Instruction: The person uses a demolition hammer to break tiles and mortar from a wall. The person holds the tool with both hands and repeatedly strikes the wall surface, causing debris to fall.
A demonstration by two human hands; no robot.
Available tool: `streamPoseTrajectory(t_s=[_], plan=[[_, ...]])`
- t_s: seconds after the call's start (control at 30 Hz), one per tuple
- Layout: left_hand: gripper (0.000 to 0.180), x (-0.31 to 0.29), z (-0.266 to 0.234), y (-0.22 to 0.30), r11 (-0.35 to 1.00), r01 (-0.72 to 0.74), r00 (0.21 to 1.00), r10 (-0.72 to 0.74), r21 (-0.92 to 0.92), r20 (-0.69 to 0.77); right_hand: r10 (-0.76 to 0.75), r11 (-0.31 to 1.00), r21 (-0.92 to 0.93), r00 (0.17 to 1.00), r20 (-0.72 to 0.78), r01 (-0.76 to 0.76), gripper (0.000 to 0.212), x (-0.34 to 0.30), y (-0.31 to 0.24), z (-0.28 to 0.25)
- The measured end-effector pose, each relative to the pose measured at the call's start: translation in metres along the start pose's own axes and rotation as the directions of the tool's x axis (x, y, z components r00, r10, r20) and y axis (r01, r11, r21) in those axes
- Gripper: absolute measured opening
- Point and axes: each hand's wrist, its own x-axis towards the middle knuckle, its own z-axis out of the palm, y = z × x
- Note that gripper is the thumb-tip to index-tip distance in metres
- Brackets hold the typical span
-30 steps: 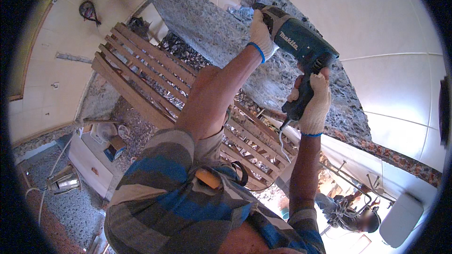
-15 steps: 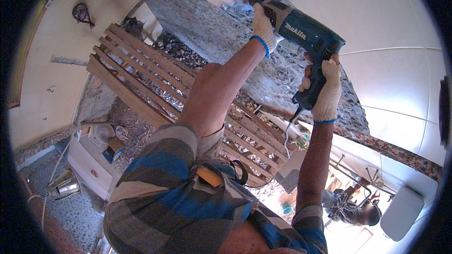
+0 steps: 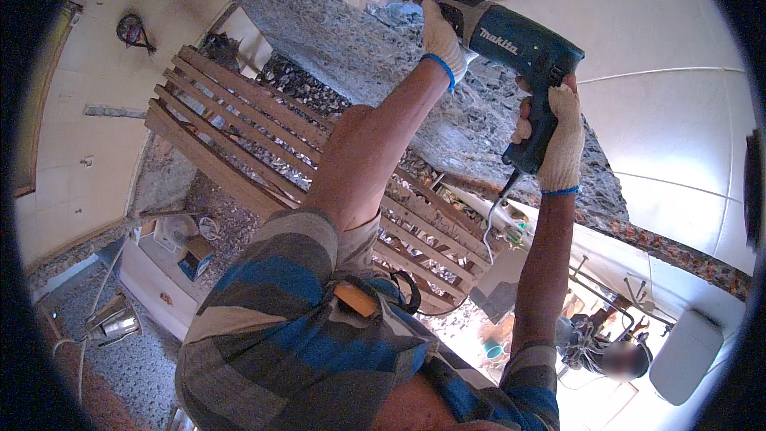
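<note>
A teal-and-black rotary hammer drill (image 3: 527, 38) is held up against the wall in both my hands. My left hand (image 3: 444, 35), in a cream knit glove with a blue cuff, is closed around the front end by the dark collar. At the back, my right hand (image 3: 563, 140), gloved alike, wraps around the rear handle, where the cord leaves downward. The tool's nose meets the rough edge of the stripped grey wall (image 3: 335, 48), beside the tiles (image 3: 662, 120). The bit's tip cannot be made out.
A slatted wooden platform (image 3: 239, 108) lies below me, with broken rubble (image 3: 299, 80) under and around it. A white cord (image 3: 488, 231) hangs near my right arm. At lower right are another person (image 3: 586, 347) and a white cistern (image 3: 688, 357). A metal lamp (image 3: 117, 323) stands lower left.
The drill's nose has shifted slightly up toward the tiles' broken edge. My right hand has moved a little to the right, and the dust by the nose looks thinner.
</note>
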Motion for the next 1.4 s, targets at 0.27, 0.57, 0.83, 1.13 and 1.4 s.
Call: streamPoseTrajectory(t_s=[0.27, 0.57, 0.83, 1.13, 1.4], plan=[[0.074, 0.0, 0.001, -0.001, 1.0, 0.001, 0.999, 0.0, 0.024, -0.045, 0.004, 1.0, -0.029, 0.999, 0.034, -0.003, 0.06, 0.008, 0.002, -0.009], [0.064, -0.002, -0.018, 0.008, 0.999, 0.004, 0.992, -0.008, -0.032, -0.128, 0.031, 0.996, -0.086, 1.0, 0.0, -0.031, 0.049, 0.009, 0.026, 0.002], [0.058, -0.036, -0.025, 0.016, 0.992, 0.071, 0.99, -0.056, 0.106, -0.133, -0.048, 0.989, 0.134, 0.997, -0.056, 0.055, 0.041, -0.036, 0.09, 0.012], [0.058, -0.067, -0.037, 0.042, 0.941, 0.236, 0.954, -0.177, 0.242, -0.241, 0.032, 0.899, 0.423, 0.948, -0.316, 0.11, 0.055, -0.067, 0.216, 0.027], [0.058, -0.057, -0.048, 0.038, 0.903, 0.195, 0.961, -0.099, 0.383, -0.257, 0.077, 0.85, 0.524, 0.971, -0.226, 0.055, 0.056, -0.061, 0.207, 0.033]])
